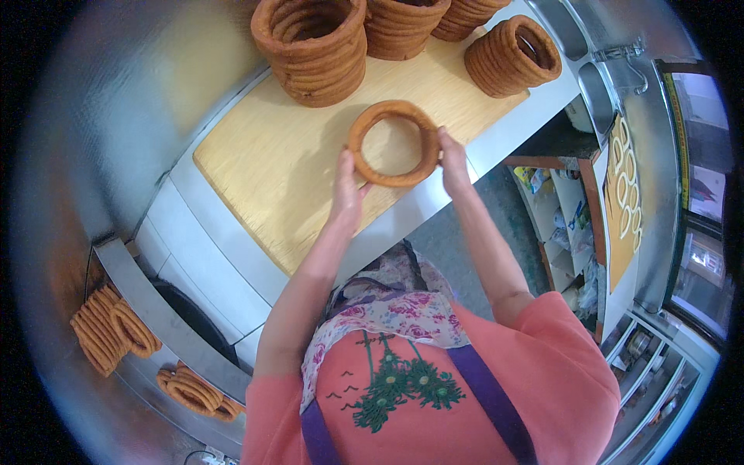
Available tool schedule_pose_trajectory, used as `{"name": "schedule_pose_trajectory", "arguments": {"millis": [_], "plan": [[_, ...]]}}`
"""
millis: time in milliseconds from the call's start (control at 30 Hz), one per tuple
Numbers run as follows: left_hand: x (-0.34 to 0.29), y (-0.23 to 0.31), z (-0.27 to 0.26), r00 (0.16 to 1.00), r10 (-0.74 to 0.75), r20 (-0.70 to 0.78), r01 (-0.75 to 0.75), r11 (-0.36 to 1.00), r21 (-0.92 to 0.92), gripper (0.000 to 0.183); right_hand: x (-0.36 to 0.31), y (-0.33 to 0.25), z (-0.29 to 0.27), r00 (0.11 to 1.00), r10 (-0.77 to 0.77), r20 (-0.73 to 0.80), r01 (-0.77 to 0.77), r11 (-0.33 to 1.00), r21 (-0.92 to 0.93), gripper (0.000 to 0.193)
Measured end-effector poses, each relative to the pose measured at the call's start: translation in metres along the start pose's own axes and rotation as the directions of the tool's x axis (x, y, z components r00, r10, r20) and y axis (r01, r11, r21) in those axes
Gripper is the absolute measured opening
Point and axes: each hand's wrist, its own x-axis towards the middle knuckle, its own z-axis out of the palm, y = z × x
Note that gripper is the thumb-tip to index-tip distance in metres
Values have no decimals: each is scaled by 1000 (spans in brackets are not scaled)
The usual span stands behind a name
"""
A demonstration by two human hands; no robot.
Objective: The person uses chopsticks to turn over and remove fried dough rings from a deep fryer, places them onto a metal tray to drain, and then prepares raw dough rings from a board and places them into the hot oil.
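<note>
Between my two hands is a brown fried dough ring (pixel 395 180), raised over the wooden board (pixel 256 186) with its hole facing up. My left hand (pixel 348 190) grips its left side, and my right hand (pixel 452 161) grips the right side with the thumb at the rim. Just beyond it stands a tall stack of similar rings (pixel 322 70). Another stack (pixel 401 31) is beside that one, and part of a third (pixel 469 15) shows at the top edge. To the right, a further stack (pixel 504 62) lies tilted on the board.
At the right are a metal sink (pixel 595 87), an open shelf unit (pixel 570 225) and a tan board (pixel 622 248) bearing pale dough rings. On the lower left, more fried rings (pixel 116 325) rest on metal behind a steel ledge (pixel 167 310), beside a dark round pan (pixel 190 310).
</note>
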Motion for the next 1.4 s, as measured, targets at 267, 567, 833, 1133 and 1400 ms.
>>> {"name": "schedule_pose_trajectory", "arguments": {"millis": [267,567,833,1133,1400], "plan": [[145,-68,45,964,237,121,-223,968,-116,45,128,37,-96,969,-204,140,221,969,-113,47],[-114,83,-85,950,312,-23,-313,945,-93,54,-46,-24,69,866,-494,71,499,864,-73,43],[-370,148,-358,234,482,-845,-831,551,84,40,-296,-82,390,388,-35,921,159,987,-29,59],[-390,144,-506,493,48,-868,-592,750,-295,74,-374,-10,631,322,313,893,370,827,-423,69],[-378,147,-523,694,54,-718,-556,674,-486,58,-413,11,643,295,551,781,130,786,-604,58]]}}
